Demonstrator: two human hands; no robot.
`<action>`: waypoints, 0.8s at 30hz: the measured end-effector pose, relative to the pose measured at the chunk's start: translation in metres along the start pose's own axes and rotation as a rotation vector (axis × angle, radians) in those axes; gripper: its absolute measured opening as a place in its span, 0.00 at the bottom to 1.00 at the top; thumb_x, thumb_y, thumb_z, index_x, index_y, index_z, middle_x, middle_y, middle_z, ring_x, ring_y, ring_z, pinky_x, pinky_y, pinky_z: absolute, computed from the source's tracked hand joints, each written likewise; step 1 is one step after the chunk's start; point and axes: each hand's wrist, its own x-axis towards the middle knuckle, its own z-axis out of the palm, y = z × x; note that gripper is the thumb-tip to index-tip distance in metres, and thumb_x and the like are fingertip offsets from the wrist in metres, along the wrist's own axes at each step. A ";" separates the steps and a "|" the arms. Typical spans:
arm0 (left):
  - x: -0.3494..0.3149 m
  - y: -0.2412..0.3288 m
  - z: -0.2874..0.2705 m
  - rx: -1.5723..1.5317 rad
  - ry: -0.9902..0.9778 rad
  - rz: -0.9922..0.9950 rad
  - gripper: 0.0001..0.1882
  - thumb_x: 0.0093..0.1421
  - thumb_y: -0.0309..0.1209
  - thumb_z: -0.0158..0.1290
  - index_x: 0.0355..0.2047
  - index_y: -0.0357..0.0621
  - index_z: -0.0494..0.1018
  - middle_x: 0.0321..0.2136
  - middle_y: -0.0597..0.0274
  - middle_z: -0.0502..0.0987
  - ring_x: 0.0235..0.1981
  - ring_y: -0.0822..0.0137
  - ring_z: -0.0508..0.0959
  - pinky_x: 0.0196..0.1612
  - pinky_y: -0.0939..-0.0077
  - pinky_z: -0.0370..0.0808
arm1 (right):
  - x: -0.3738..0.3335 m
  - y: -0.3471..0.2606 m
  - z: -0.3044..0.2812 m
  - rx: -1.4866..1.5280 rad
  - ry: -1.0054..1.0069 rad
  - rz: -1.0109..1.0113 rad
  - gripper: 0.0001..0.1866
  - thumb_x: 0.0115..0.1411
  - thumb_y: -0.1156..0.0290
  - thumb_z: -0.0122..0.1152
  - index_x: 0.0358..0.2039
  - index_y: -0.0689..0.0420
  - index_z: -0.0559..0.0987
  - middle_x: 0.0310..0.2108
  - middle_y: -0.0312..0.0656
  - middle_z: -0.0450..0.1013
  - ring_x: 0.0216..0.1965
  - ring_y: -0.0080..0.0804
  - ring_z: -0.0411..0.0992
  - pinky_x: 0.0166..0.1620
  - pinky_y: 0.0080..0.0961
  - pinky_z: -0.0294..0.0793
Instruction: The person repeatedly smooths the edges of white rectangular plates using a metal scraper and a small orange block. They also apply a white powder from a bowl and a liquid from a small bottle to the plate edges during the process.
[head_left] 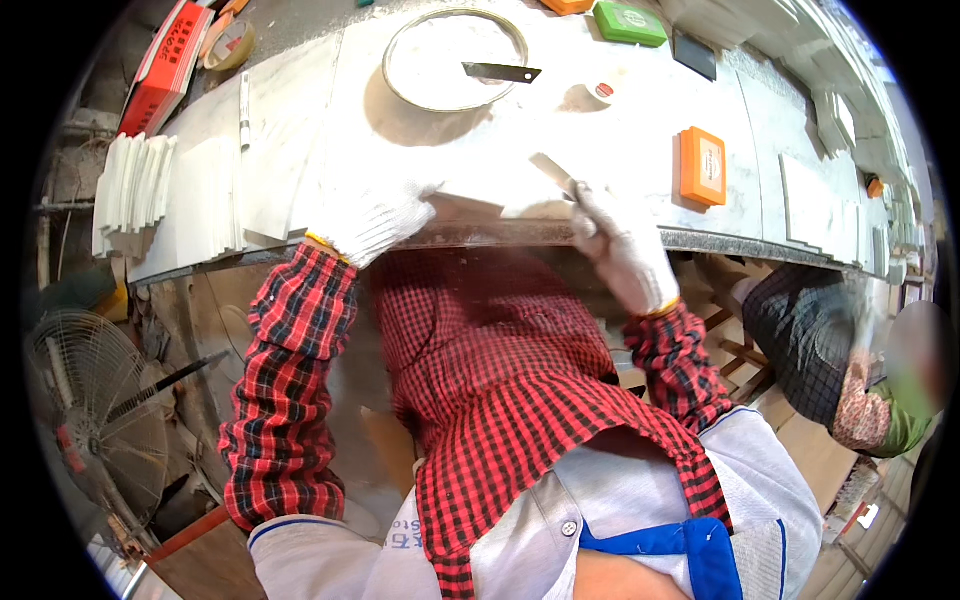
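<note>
My left hand (385, 218), in a white knit glove, is closed at the near edge of the worktable on the end of a thin white tile (472, 204). Glare washes out much of that tile's outline. To the right, my gloved right hand (627, 250) grips a flat grey blade-like tool (552, 172). Its free end points up and left, over the bright tabletop near the tile. The exact kind of tool is unclear. Farther back, a dark cutter blade (502, 72) rests across a round wire-rimmed dish (388, 68).
Stacked white tiles (135, 190) line the left; more slabs (808, 205) lie right. An orange box (702, 166), a green box (630, 24) and a dark block (695, 56) sit on the table. A fan (95, 430) stands lower left. Another person (810, 340) is at the right.
</note>
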 end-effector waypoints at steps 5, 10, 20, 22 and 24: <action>-0.001 -0.004 0.017 -0.047 0.231 0.017 0.09 0.49 0.30 0.57 0.32 0.44 0.79 0.28 0.51 0.79 0.31 0.51 0.80 0.37 0.61 0.77 | -0.006 0.047 0.037 0.670 -0.011 0.117 0.14 0.69 0.69 0.57 0.53 0.56 0.73 0.36 0.32 0.73 0.32 0.16 0.71 0.30 0.12 0.71; 0.004 0.014 0.000 -0.026 0.197 -0.024 0.12 0.53 0.34 0.60 0.38 0.48 0.81 0.31 0.54 0.81 0.33 0.51 0.82 0.38 0.62 0.78 | 0.006 0.040 0.072 0.790 0.001 0.046 0.20 0.73 0.68 0.51 0.63 0.57 0.69 0.34 0.30 0.71 0.31 0.15 0.68 0.32 0.12 0.72; 0.004 0.019 -0.009 -0.052 0.197 -0.048 0.11 0.54 0.33 0.60 0.38 0.52 0.81 0.32 0.57 0.81 0.33 0.52 0.82 0.37 0.62 0.77 | 0.010 0.042 0.091 0.819 -0.091 0.035 0.25 0.74 0.67 0.48 0.69 0.58 0.63 0.33 0.30 0.71 0.26 0.12 0.66 0.26 0.08 0.67; 0.007 0.021 -0.012 -0.080 0.176 -0.058 0.12 0.54 0.32 0.60 0.39 0.52 0.82 0.34 0.57 0.82 0.34 0.53 0.82 0.37 0.64 0.77 | 0.021 0.051 0.083 0.930 -0.078 0.037 0.25 0.74 0.67 0.48 0.68 0.58 0.63 0.32 0.31 0.72 0.25 0.13 0.66 0.26 0.09 0.67; 0.006 0.020 -0.009 -0.071 0.192 -0.058 0.12 0.53 0.32 0.61 0.40 0.51 0.82 0.34 0.57 0.82 0.34 0.53 0.82 0.38 0.64 0.77 | 0.021 0.053 0.087 0.940 -0.054 0.046 0.24 0.74 0.67 0.48 0.68 0.58 0.64 0.32 0.31 0.72 0.26 0.13 0.66 0.26 0.09 0.67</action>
